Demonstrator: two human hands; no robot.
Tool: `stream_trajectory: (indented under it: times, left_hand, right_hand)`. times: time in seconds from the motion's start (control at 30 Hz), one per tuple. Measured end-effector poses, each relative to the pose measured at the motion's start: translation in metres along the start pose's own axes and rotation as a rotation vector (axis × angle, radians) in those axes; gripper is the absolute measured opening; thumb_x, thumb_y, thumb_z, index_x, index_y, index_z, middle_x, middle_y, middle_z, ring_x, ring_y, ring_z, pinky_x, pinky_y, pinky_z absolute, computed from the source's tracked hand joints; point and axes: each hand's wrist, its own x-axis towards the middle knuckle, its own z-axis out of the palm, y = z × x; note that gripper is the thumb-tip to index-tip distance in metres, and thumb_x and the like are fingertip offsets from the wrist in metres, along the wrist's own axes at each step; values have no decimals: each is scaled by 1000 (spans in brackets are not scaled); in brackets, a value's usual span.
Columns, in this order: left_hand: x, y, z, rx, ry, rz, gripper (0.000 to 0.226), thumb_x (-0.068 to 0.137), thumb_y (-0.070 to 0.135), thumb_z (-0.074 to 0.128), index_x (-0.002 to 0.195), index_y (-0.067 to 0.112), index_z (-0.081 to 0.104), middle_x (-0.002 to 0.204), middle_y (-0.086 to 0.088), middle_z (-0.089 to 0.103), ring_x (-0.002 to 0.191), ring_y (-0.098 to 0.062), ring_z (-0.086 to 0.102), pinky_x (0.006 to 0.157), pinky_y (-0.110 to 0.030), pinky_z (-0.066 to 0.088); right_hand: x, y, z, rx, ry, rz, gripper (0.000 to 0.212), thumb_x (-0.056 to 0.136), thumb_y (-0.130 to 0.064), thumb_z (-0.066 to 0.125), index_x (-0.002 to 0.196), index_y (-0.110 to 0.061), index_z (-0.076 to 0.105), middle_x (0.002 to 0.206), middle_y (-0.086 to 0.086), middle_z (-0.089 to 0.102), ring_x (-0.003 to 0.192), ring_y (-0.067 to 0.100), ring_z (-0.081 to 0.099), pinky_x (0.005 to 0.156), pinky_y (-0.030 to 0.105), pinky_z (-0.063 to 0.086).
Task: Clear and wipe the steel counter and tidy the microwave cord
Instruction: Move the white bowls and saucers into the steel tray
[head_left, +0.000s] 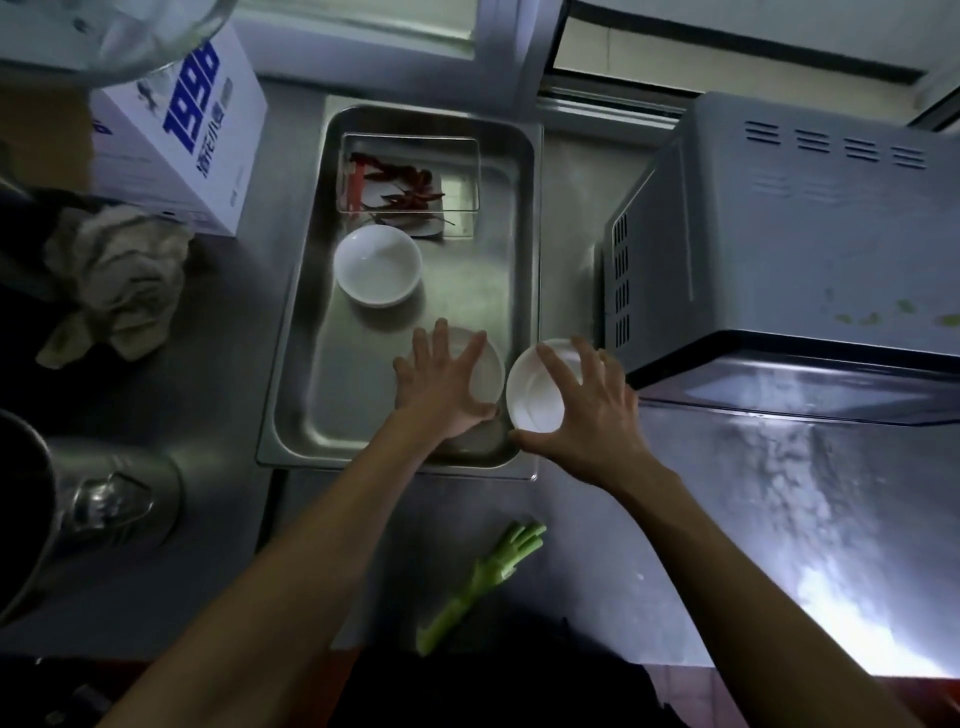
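Head view shows you a dull steel counter (218, 405), a crumpled grey rag (117, 280) lying at its left. In the rectangular steel tray (522, 249), your left hand (441, 384) spreads flat on a white bowl (488, 371). Your right hand (587, 410) grips a small white bowl (535, 395), tilted over the tray's edge. At right stands the grey microwave (789, 239); its cord is out of sight.

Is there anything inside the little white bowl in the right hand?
Empty. The white bowl held by the right hand is tipped toward the camera, showing only bare white inside.
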Motion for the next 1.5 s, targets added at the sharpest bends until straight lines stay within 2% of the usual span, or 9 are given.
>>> stream_trajectory:
  times: [0.17, 0.5, 0.57, 0.67, 0.9, 1.17, 1.33, 1.5]
  left_hand:
    - [11, -2, 10, 51, -27, 18, 106, 76, 68, 64, 153, 42, -4, 163, -9, -18, 148, -43, -13, 114, -68, 12]
    - [13, -7, 18, 81, 31, 58, 103, 76, 75, 57, 155, 38, 1, 163, -8, -17, 149, -40, -14, 115, -67, 12]
    - [9, -12, 17, 86, 44, 62, 95, 82, 75, 50, 155, 34, 6, 165, -7, -13, 150, -37, -11, 116, -65, 14]
    - [-2, -26, 9, 79, 96, 36, 82, 91, 67, 44, 156, 28, 14, 166, -8, 3, 151, -35, 2, 116, -60, 21]
    - [-33, -68, -11, -72, 175, -93, 68, 95, 45, 51, 153, 23, 23, 160, -5, 28, 147, -28, 23, 112, -53, 33]
    - [-61, -96, -18, -160, 198, -149, 64, 97, 37, 48, 154, 20, 25, 159, -2, 30, 147, -26, 23, 118, -47, 25]
    - [-65, -104, -15, -193, 230, -127, 63, 96, 37, 52, 152, 18, 32, 154, -3, 39, 143, -25, 31, 115, -42, 30]
    - [-69, -103, -13, -230, 235, -105, 64, 97, 37, 51, 154, 19, 28, 153, -2, 40, 141, -24, 33, 113, -42, 31]
  right_hand:
    - [15, 1, 3, -44, 1, -34, 109, 64, -72, 70, 152, -39, 16, 161, 5, 6, 145, 37, 12, 109, 64, 30]
    - [29, 3, 10, 20, -19, -50, 110, 64, -70, 73, 153, -39, 16, 163, 4, 2, 146, 39, 10, 110, 66, 27]
    - [31, 1, 9, 25, -9, -62, 110, 64, -70, 73, 153, -38, 17, 163, 5, 3, 146, 39, 11, 110, 66, 28]
    - [37, -9, 10, 12, 22, -97, 110, 63, -72, 73, 153, -38, 18, 163, 5, 4, 145, 39, 12, 109, 66, 29]
    - [62, -57, 29, -15, -19, -175, 111, 67, -76, 68, 155, -41, 10, 165, 3, -5, 148, 40, 3, 114, 61, 21]
    - [82, -84, 73, -80, -114, -193, 109, 70, -72, 69, 156, -39, 9, 165, 3, -9, 149, 40, -3, 115, 63, 17]
    - [91, -88, 82, -89, -144, -152, 109, 72, -69, 70, 155, -39, 8, 165, 4, -11, 149, 40, -7, 117, 62, 13]
    - [95, -84, 90, -64, -175, -116, 109, 72, -69, 71, 155, -39, 7, 165, 1, -15, 150, 38, -13, 118, 62, 8]
